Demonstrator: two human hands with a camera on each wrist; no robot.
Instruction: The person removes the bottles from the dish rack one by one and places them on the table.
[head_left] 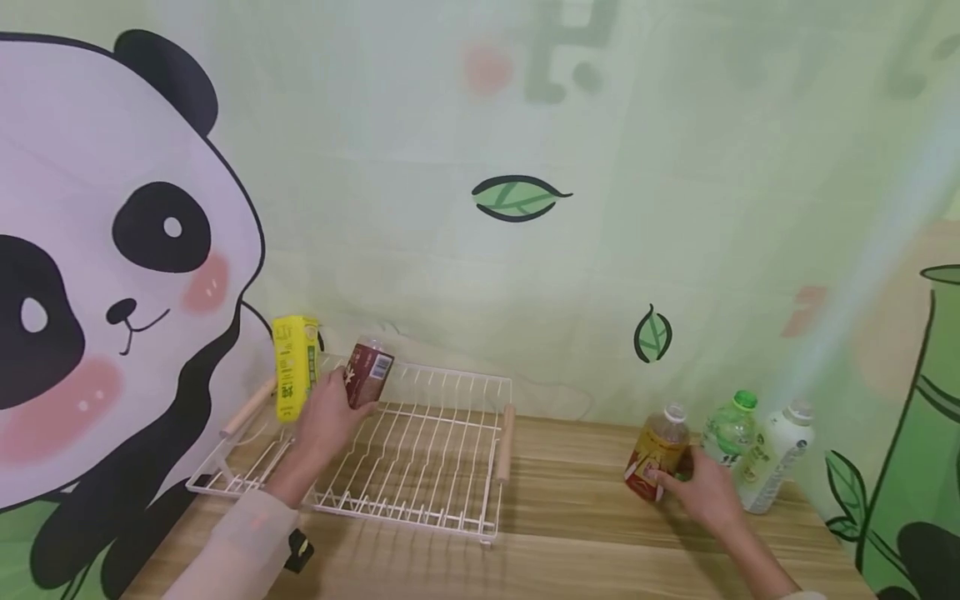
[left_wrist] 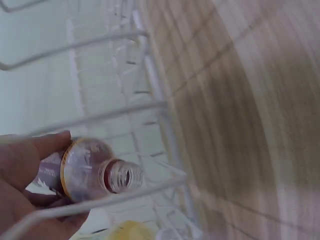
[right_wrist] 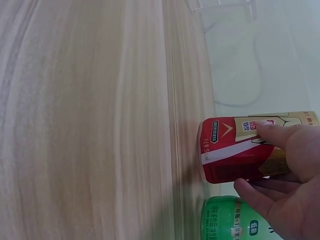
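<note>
My left hand (head_left: 326, 417) grips a bottle with a dark red label (head_left: 367, 375) above the white wire rack (head_left: 427, 442). In the left wrist view the neck of that bottle (left_wrist: 87, 170) is uncapped and points toward the wooden tabletop side. Just left of it, a yellow carton (head_left: 295, 367) stands in the rack. My right hand (head_left: 708, 492) holds a red and gold labelled bottle (head_left: 655, 454) at the right of the table, its thumb across the label (right_wrist: 230, 145) and fingers behind.
Beside the right hand stand a green-capped bottle (head_left: 729, 429) and a white bottle (head_left: 780, 454). Wooden handles (head_left: 506, 442) flank the rack. A small black object (head_left: 299, 551) lies near its front edge. A panda-print cloth (head_left: 450, 275) hangs behind the wooden table (head_left: 570, 517).
</note>
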